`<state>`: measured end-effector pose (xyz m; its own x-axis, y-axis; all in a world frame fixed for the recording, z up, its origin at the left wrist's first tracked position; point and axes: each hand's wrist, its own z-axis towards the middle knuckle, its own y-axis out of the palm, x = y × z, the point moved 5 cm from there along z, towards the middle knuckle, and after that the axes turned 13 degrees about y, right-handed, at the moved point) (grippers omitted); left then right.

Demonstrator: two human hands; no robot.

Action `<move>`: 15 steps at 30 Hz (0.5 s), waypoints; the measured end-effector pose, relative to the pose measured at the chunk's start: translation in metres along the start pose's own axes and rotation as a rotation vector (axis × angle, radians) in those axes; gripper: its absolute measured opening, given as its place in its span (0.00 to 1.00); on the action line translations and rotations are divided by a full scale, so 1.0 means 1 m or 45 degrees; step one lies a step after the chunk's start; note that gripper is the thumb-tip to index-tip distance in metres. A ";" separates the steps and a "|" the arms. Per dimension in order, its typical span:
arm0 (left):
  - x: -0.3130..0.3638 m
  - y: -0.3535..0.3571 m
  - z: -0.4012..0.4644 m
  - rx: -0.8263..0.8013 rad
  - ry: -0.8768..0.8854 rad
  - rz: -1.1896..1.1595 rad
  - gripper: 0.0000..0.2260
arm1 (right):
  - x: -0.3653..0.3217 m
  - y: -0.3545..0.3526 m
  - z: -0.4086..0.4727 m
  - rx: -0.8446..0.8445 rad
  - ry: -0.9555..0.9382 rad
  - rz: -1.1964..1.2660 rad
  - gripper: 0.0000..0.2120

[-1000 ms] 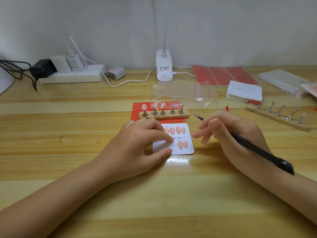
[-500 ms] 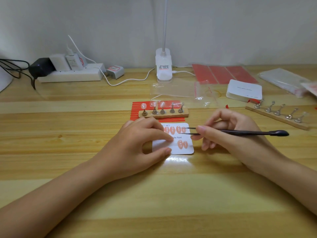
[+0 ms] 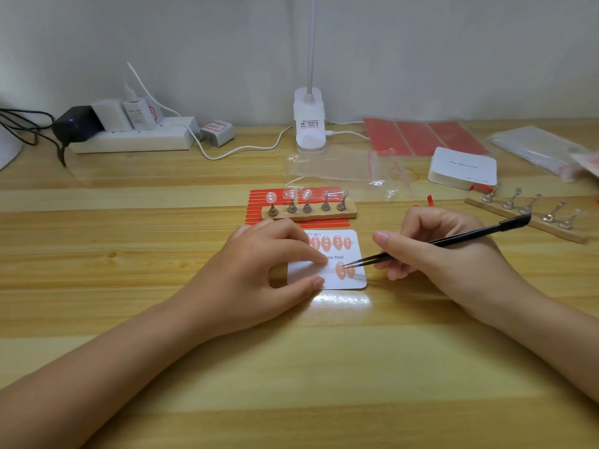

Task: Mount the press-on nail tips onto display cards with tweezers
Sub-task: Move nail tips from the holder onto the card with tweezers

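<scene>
A white display card (image 3: 355, 252) lies on the wooden table with several orange nail tips along its top and two nail tips (image 3: 344, 269) at its lower right. My left hand (image 3: 259, 277) presses the card's left half flat with forefinger and thumb. My right hand (image 3: 444, 254) grips black tweezers (image 3: 447, 239), whose points touch the lower pair of tips. Behind the card a wooden holder (image 3: 309, 213) carries three pale nail tips (image 3: 289, 196) on metal stands; two stands are bare.
A red striped sheet (image 3: 256, 202) lies under the holder. A second wooden stand strip (image 3: 531, 218) is at the right, with a stack of white cards (image 3: 463, 165), clear bags (image 3: 337, 166) and red sheets (image 3: 421, 136) behind. A lamp base (image 3: 309, 124) and power strip (image 3: 133, 139) line the wall.
My right hand swung the tweezers round from pointing away, across the card's top row, down to the lower right pair of nail tips. My left hand stayed on the card.
</scene>
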<state>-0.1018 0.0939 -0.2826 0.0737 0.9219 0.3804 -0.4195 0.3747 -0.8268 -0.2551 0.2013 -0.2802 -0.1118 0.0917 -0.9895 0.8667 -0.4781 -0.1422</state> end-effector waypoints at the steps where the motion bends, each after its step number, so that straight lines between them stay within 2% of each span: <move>1: 0.000 0.000 0.000 0.000 -0.002 0.001 0.15 | 0.000 0.000 0.000 0.002 0.001 -0.004 0.11; 15: 0.002 -0.002 0.000 0.012 0.003 0.040 0.15 | -0.004 0.001 -0.004 0.020 -0.065 -0.230 0.15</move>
<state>-0.1010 0.0947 -0.2805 0.0627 0.9336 0.3529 -0.4304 0.3443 -0.8344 -0.2520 0.2039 -0.2762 -0.2898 0.1327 -0.9478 0.8225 -0.4719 -0.3175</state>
